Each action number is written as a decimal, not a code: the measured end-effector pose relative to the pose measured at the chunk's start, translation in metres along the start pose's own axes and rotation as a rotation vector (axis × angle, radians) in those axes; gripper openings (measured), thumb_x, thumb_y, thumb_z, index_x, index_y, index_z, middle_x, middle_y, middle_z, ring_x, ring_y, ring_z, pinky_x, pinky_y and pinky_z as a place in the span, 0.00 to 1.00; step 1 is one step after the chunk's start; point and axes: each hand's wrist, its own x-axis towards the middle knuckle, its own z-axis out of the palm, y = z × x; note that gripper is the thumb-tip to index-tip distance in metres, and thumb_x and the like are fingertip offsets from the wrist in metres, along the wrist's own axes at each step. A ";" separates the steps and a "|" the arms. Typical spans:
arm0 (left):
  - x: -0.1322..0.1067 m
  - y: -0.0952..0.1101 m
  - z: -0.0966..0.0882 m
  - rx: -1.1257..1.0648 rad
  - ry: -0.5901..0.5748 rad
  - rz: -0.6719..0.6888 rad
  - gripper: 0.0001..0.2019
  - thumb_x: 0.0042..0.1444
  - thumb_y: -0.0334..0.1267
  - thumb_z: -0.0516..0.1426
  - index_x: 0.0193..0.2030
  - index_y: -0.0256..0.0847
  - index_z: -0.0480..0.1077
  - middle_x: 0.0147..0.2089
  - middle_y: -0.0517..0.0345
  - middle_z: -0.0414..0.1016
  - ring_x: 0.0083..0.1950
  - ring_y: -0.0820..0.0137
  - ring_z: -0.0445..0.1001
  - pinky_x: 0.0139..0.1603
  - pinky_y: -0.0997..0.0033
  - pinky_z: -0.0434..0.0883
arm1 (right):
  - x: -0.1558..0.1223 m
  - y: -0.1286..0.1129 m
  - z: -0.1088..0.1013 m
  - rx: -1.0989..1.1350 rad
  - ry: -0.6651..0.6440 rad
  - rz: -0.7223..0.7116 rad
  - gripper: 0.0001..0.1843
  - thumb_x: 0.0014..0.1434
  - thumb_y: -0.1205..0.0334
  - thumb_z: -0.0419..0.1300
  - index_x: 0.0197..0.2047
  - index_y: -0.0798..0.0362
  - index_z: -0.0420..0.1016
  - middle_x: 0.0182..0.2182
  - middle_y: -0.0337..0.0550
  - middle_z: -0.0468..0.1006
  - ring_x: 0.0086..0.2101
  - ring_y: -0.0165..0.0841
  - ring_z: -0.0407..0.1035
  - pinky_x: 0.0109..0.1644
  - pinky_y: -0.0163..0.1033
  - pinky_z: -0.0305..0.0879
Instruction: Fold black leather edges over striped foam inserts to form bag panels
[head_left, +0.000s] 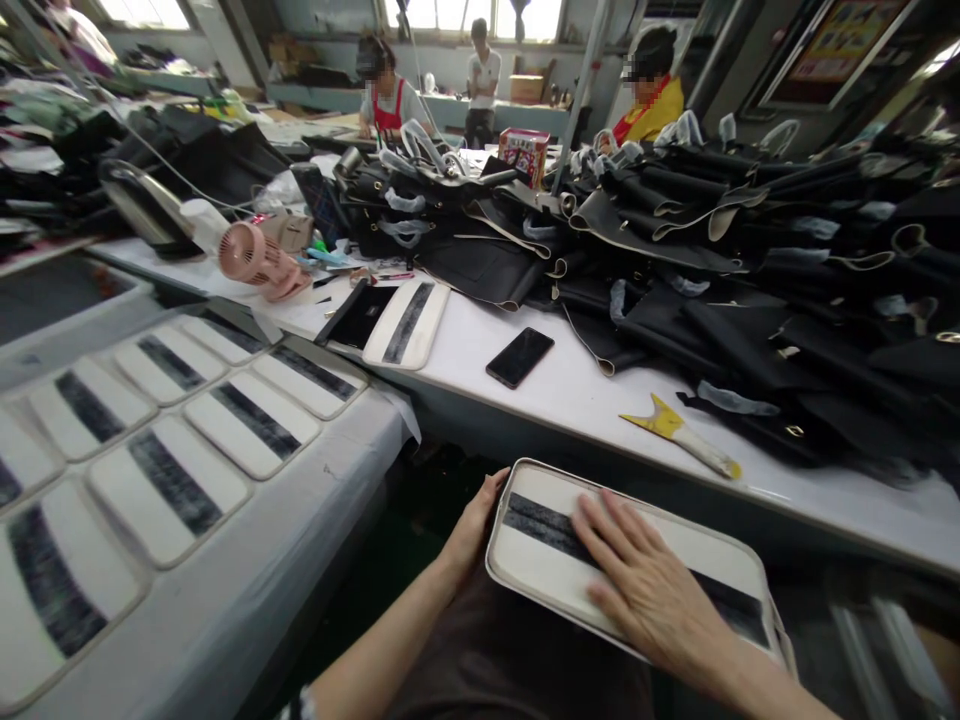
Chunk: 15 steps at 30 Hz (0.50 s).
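Note:
A white rounded panel with a dark stripe (697,560) rests on my lap below the table edge. My right hand (637,580) lies flat on top of it, fingers stretched out across the stripe. My left hand (472,530) grips the panel's left edge, with the fingers curled under and mostly hidden. Several similar striped panels (172,480) lie in rows on the grey surface to my left. One more panel (409,322) sits on the white table.
On the white table (570,390) lie a black phone (520,357), a yellow-handled scraper (679,433), a pink fan (255,255) and heaps of black leather bag parts (750,260). Three people stand at the far side.

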 end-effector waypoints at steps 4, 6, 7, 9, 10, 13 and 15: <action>-0.010 0.009 0.013 0.032 -0.137 0.052 0.31 0.61 0.59 0.51 0.65 0.44 0.62 0.63 0.47 0.68 0.64 0.54 0.67 0.64 0.54 0.62 | 0.011 -0.007 0.003 -0.001 -0.067 -0.116 0.34 0.69 0.54 0.48 0.73 0.44 0.39 0.71 0.40 0.43 0.68 0.42 0.44 0.68 0.52 0.55; -0.015 0.013 0.014 0.187 -0.076 0.072 0.30 0.61 0.57 0.54 0.66 0.44 0.61 0.65 0.48 0.66 0.65 0.55 0.65 0.65 0.56 0.61 | 0.016 -0.005 0.002 -0.004 -0.063 -0.089 0.33 0.70 0.53 0.46 0.73 0.44 0.38 0.70 0.39 0.44 0.68 0.40 0.45 0.67 0.51 0.57; -0.016 0.015 0.013 0.295 -0.036 0.090 0.30 0.60 0.55 0.56 0.65 0.44 0.62 0.65 0.49 0.66 0.65 0.55 0.64 0.65 0.57 0.61 | 0.019 -0.005 0.002 -0.007 -0.050 -0.077 0.33 0.70 0.53 0.46 0.73 0.44 0.38 0.70 0.38 0.44 0.68 0.39 0.44 0.67 0.51 0.58; -0.019 0.024 0.011 0.532 0.023 0.138 0.29 0.58 0.52 0.60 0.64 0.45 0.64 0.65 0.51 0.67 0.64 0.56 0.66 0.63 0.60 0.63 | 0.027 -0.006 0.005 -0.017 0.000 -0.060 0.34 0.69 0.51 0.47 0.73 0.46 0.38 0.70 0.40 0.43 0.68 0.40 0.43 0.67 0.52 0.56; -0.019 0.029 0.011 0.648 0.039 0.172 0.28 0.58 0.50 0.60 0.64 0.45 0.65 0.64 0.51 0.68 0.62 0.56 0.67 0.62 0.62 0.65 | 0.031 -0.007 0.008 -0.021 0.023 -0.062 0.35 0.69 0.50 0.47 0.73 0.47 0.37 0.70 0.41 0.43 0.68 0.42 0.42 0.68 0.53 0.55; -0.012 0.049 0.016 0.973 0.050 0.287 0.23 0.59 0.49 0.58 0.59 0.46 0.70 0.59 0.51 0.72 0.54 0.59 0.73 0.53 0.65 0.69 | 0.039 -0.011 0.016 -0.010 0.053 -0.077 0.37 0.68 0.50 0.49 0.73 0.50 0.37 0.71 0.44 0.41 0.68 0.44 0.42 0.68 0.54 0.53; -0.002 0.060 0.022 1.177 0.037 0.358 0.18 0.60 0.49 0.56 0.53 0.45 0.75 0.53 0.51 0.76 0.48 0.60 0.74 0.48 0.67 0.69 | 0.041 -0.012 0.019 0.018 0.060 -0.072 0.37 0.68 0.50 0.49 0.73 0.49 0.37 0.70 0.44 0.42 0.68 0.44 0.43 0.68 0.54 0.53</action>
